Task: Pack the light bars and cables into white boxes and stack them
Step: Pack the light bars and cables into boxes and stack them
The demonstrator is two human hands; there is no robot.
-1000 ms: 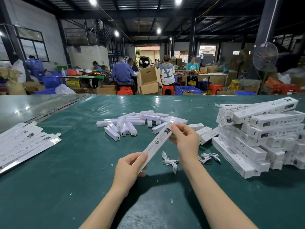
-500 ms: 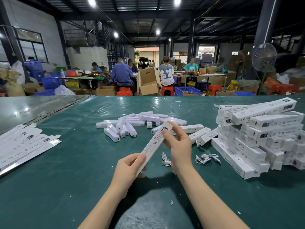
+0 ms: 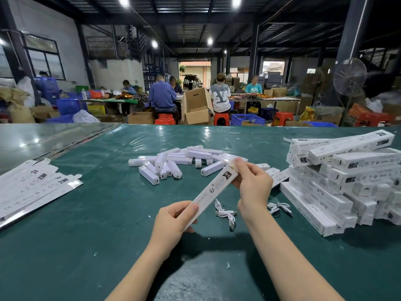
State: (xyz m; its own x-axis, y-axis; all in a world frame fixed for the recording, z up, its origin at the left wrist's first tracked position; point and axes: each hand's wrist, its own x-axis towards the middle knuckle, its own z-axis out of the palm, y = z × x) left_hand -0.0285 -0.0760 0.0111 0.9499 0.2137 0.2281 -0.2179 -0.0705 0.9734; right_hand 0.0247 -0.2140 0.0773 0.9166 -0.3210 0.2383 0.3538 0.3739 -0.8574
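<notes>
Left hand (image 3: 173,220): fingers and thumb curled round the near end of a long, narrow white cardboard box (image 3: 211,190), held clear of the table. Firm wrap grip.

Right hand (image 3: 253,187): at the box's far end. Fingertips (image 3: 238,165) pinch the end, at what looks like the flap. That spot is blurred, so I can't tell whether the flap is tucked or open, or whether anything is inside.

Box axis: runs from near-left, low, to far-right, high, tilted up away from the person. The working end is the far one, under the right hand. The left hand only steadies.

Below the box, between the two wrists, a coiled white USB cable (image 3: 225,213) lies on the dark green table mat (image 3: 86,246). A second white cable (image 3: 278,207) lies just right of the right wrist.

Further out, a loose heap of short white plastic light bars (image 3: 173,161) sits beyond the box's far end. A stack of closed white printed boxes (image 3: 338,177) fills the right side. Flat unfolded white box blanks (image 3: 32,185) lie fanned at the far left.

Judgement: once the far end is shut, the box goes right. The right hand is nearer the stack and already holds the end that points toward it.
</notes>
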